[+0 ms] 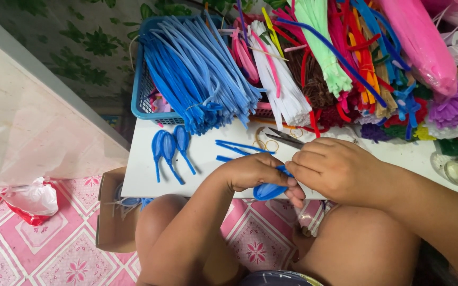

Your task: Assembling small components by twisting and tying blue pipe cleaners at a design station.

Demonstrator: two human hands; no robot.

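My left hand [250, 172] and my right hand [335, 169] meet over the front edge of a white board [139, 175]. Together they hold a blue pipe-cleaner petal loop [269, 190], pinched between the fingertips of both hands. Three finished blue petal loops [168, 148] lie on the board to the left. A few loose blue pipe-cleaner pieces [237, 146] lie just beyond my left hand. Scissors [284, 139] rest on the board right behind my right hand.
A blue basket [140, 90] holds bundles of blue pipe cleaners [197, 79]. White, pink, green, brown and other coloured bundles [314, 58] fill the back. A cardboard box [109, 222] sits under the board's left end. A white and red bag [27, 201] lies on the pink floor.
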